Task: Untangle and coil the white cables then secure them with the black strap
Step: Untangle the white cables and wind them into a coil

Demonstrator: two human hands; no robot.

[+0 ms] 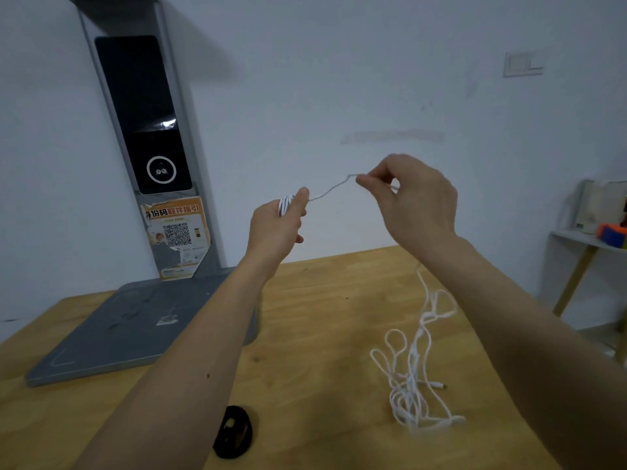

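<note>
Mid-frame, the left hand (276, 222) grips a few finished turns of white cable (330, 188) while the right hand (412, 201) pinches its run; most lies tangled lower right, black strap (233, 433) unused at bottom centre.

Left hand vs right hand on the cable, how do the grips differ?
Left hand wraps a small coil of cable, thumb on top; right hand pinches a single strand with its fingers. Left sits lower, right higher. Both are raised above the table.
</note>
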